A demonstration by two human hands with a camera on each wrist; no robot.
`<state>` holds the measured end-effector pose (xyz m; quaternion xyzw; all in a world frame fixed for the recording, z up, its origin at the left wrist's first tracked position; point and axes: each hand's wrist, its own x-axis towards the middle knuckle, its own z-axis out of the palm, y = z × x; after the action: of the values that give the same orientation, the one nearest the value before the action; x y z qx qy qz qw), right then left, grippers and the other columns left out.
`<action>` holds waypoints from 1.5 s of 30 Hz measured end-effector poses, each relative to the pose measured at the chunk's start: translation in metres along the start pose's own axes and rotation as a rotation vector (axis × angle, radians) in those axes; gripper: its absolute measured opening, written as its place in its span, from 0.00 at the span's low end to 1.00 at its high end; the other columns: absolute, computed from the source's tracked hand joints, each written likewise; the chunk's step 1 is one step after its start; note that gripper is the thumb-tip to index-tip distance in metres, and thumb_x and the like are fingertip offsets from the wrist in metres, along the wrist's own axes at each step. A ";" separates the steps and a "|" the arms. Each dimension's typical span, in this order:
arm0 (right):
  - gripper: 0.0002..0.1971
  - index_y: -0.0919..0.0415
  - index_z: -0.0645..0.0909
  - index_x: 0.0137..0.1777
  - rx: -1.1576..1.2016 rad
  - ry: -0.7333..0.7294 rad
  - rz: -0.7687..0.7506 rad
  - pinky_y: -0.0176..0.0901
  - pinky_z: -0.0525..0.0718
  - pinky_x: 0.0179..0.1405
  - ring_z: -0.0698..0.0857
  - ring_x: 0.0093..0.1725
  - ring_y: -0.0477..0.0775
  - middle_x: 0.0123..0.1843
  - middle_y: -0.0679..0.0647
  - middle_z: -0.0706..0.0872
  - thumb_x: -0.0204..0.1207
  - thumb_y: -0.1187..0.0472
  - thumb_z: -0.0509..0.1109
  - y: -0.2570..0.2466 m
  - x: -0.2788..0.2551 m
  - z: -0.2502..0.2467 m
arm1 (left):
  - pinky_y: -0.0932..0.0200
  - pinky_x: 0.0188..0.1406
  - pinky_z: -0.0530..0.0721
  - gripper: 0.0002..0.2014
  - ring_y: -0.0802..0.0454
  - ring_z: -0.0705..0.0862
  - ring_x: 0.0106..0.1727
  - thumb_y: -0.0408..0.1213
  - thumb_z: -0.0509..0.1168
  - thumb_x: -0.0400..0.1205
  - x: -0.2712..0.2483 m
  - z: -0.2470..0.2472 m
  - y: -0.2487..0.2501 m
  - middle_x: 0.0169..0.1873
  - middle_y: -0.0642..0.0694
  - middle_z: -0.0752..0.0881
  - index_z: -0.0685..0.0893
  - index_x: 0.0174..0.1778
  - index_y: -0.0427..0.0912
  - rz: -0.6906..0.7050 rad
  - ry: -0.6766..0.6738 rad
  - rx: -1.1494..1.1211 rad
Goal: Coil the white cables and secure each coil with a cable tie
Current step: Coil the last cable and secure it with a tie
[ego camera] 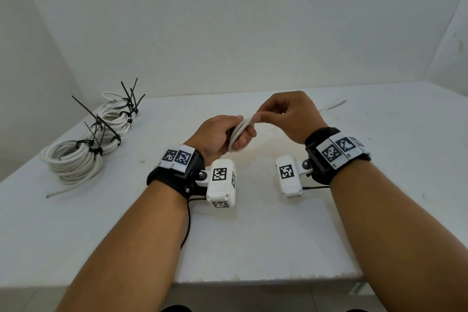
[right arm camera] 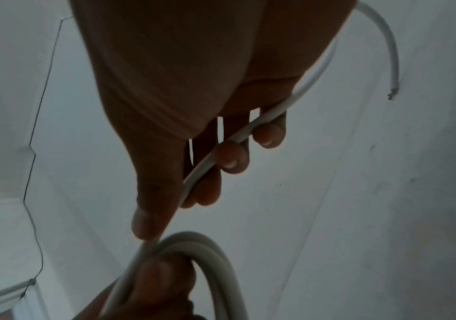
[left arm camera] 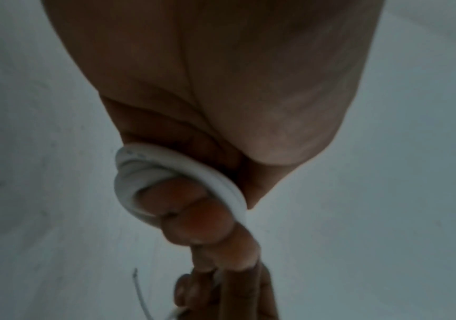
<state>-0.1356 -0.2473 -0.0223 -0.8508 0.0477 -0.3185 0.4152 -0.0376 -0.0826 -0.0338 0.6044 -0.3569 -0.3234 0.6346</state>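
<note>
1. The white table [ego camera: 253, 235] carries a heap of finished coils [ego camera: 76, 159] at its far left, each bound with black cable ties [ego camera: 86, 144].
2. The left hand [ego camera: 217, 134] is curled round a small coil of white cable [ego camera: 239, 132], held above the table's middle.
3. The right hand [ego camera: 288, 114] pinches the cable's loose run just beside the coil, thumb against fingers; the free end [right arm camera: 393, 65] trails behind.

Head view looks down over table [ego camera: 253, 235]; both wrist views close under palms, sharing cable [left arm camera: 171, 173].
</note>
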 end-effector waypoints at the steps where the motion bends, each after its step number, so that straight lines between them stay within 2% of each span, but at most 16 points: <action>1: 0.07 0.53 0.90 0.36 0.039 0.029 -0.001 0.44 0.80 0.33 0.82 0.31 0.52 0.32 0.48 0.90 0.69 0.51 0.82 0.001 0.000 -0.001 | 0.62 0.34 0.76 0.27 0.51 0.74 0.26 0.37 0.48 0.90 -0.001 0.000 0.001 0.20 0.44 0.78 0.89 0.35 0.34 0.014 -0.016 -0.084; 3: 0.09 0.52 0.90 0.35 0.061 0.050 0.004 0.34 0.77 0.31 0.79 0.26 0.44 0.26 0.44 0.86 0.74 0.51 0.78 0.001 0.001 -0.001 | 0.66 0.34 0.79 0.27 0.51 0.77 0.30 0.37 0.51 0.89 -0.001 -0.001 0.003 0.24 0.43 0.81 0.91 0.34 0.35 0.022 -0.037 -0.297; 6: 0.18 0.48 0.87 0.30 -0.029 -0.032 0.036 0.39 0.79 0.34 0.78 0.26 0.45 0.24 0.47 0.84 0.81 0.45 0.68 0.002 0.000 0.004 | 0.67 0.37 0.87 0.19 0.53 0.86 0.34 0.37 0.58 0.83 -0.001 -0.001 0.005 0.40 0.37 0.89 0.90 0.46 0.26 0.014 -0.101 -0.637; 12: 0.31 0.40 0.80 0.18 -0.124 -0.269 0.177 0.42 0.78 0.36 0.76 0.25 0.47 0.30 0.52 0.84 0.86 0.42 0.57 -0.010 -0.005 0.016 | 0.64 0.49 0.87 0.18 0.52 0.88 0.42 0.34 0.57 0.85 0.002 -0.002 0.003 0.44 0.39 0.89 0.88 0.54 0.25 0.150 -0.160 -0.723; 15: 0.23 0.51 0.90 0.40 -0.261 -0.395 0.234 0.47 0.79 0.41 0.77 0.28 0.49 0.30 0.49 0.83 0.84 0.41 0.58 -0.007 -0.003 0.023 | 0.64 0.48 0.88 0.17 0.51 0.89 0.45 0.31 0.54 0.87 0.006 0.003 0.004 0.49 0.36 0.89 0.88 0.50 0.26 0.233 -0.002 -0.738; 17: 0.25 0.60 0.88 0.57 -0.326 -0.476 0.244 0.46 0.80 0.45 0.77 0.31 0.48 0.31 0.49 0.81 0.84 0.40 0.58 -0.007 -0.002 0.027 | 0.64 0.50 0.88 0.14 0.49 0.90 0.48 0.29 0.53 0.88 0.010 0.002 0.003 0.52 0.33 0.89 0.82 0.53 0.24 0.291 0.147 -0.712; 20: 0.19 0.52 0.84 0.68 -0.381 -0.559 0.204 0.39 0.76 0.44 0.78 0.34 0.41 0.34 0.43 0.80 0.86 0.45 0.60 -0.012 -0.004 0.029 | 0.61 0.55 0.87 0.12 0.46 0.90 0.51 0.28 0.54 0.88 0.015 0.000 -0.002 0.51 0.34 0.90 0.82 0.52 0.25 0.345 0.314 -0.631; 23: 0.17 0.45 0.80 0.72 -0.408 -0.645 0.175 0.35 0.73 0.43 0.78 0.35 0.37 0.35 0.38 0.78 0.86 0.51 0.62 -0.017 -0.007 0.028 | 0.58 0.58 0.85 0.13 0.43 0.89 0.54 0.27 0.55 0.88 0.019 -0.002 -0.007 0.49 0.38 0.91 0.85 0.47 0.31 0.381 0.430 -0.473; 28: 0.15 0.44 0.84 0.67 -0.453 -0.657 0.125 0.34 0.76 0.41 0.80 0.36 0.43 0.38 0.47 0.84 0.83 0.52 0.66 -0.020 -0.009 0.025 | 0.59 0.56 0.84 0.13 0.48 0.90 0.55 0.28 0.58 0.86 0.021 -0.006 -0.015 0.50 0.44 0.92 0.88 0.45 0.35 0.351 0.548 -0.101; 31: 0.09 0.48 0.90 0.55 -0.445 -0.534 0.055 0.32 0.73 0.31 0.77 0.29 0.41 0.34 0.47 0.85 0.79 0.54 0.71 -0.021 -0.009 0.022 | 0.72 0.45 0.82 0.12 0.67 0.88 0.44 0.30 0.57 0.85 0.015 -0.006 -0.010 0.44 0.56 0.91 0.87 0.46 0.33 0.340 0.459 0.386; 34: 0.03 0.53 0.90 0.38 -0.343 -0.380 0.022 0.33 0.74 0.29 0.76 0.24 0.40 0.28 0.46 0.84 0.70 0.55 0.80 -0.018 -0.008 0.016 | 0.63 0.31 0.74 0.15 0.65 0.76 0.24 0.30 0.58 0.82 0.009 -0.003 -0.007 0.22 0.55 0.82 0.78 0.28 0.42 0.166 0.226 0.728; 36: 0.09 0.55 0.88 0.32 -0.287 -0.311 0.017 0.34 0.74 0.28 0.76 0.24 0.39 0.26 0.46 0.85 0.63 0.54 0.84 -0.015 -0.005 0.012 | 0.55 0.39 0.78 0.17 0.57 0.82 0.30 0.33 0.58 0.81 0.006 -0.001 -0.006 0.28 0.45 0.88 0.82 0.25 0.46 0.037 0.097 0.692; 38: 0.13 0.56 0.85 0.30 -0.272 -0.249 0.019 0.33 0.73 0.26 0.75 0.23 0.40 0.25 0.46 0.84 0.60 0.51 0.86 -0.012 -0.003 0.008 | 0.53 0.46 0.83 0.18 0.50 0.87 0.39 0.31 0.54 0.81 0.005 0.002 -0.005 0.38 0.39 0.91 0.88 0.32 0.41 -0.002 0.019 0.499; 41: 0.15 0.57 0.85 0.30 -0.205 -0.201 0.026 0.35 0.73 0.26 0.74 0.23 0.41 0.23 0.46 0.82 0.60 0.50 0.86 -0.008 -0.002 0.005 | 0.58 0.39 0.83 0.20 0.48 0.85 0.34 0.29 0.49 0.85 0.005 0.005 0.000 0.34 0.37 0.89 0.85 0.37 0.30 -0.007 0.014 0.317; 43: 0.13 0.57 0.87 0.32 -0.162 -0.211 0.025 0.37 0.77 0.29 0.79 0.26 0.43 0.26 0.48 0.86 0.63 0.51 0.85 -0.007 -0.002 0.003 | 0.58 0.37 0.80 0.22 0.50 0.81 0.29 0.34 0.49 0.88 0.004 0.004 0.000 0.30 0.41 0.86 0.83 0.35 0.34 -0.004 -0.007 0.300; 45: 0.11 0.55 0.88 0.32 -0.155 -0.208 0.017 0.29 0.75 0.29 0.79 0.26 0.38 0.27 0.45 0.87 0.65 0.50 0.84 -0.008 -0.001 0.003 | 0.61 0.33 0.76 0.22 0.53 0.76 0.25 0.36 0.50 0.88 0.003 0.003 0.000 0.24 0.45 0.83 0.81 0.32 0.37 -0.007 0.000 0.313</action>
<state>-0.1364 -0.2401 -0.0186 -0.9084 0.0361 -0.2203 0.3536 -0.0389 -0.0864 -0.0334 0.6972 -0.4008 -0.2660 0.5315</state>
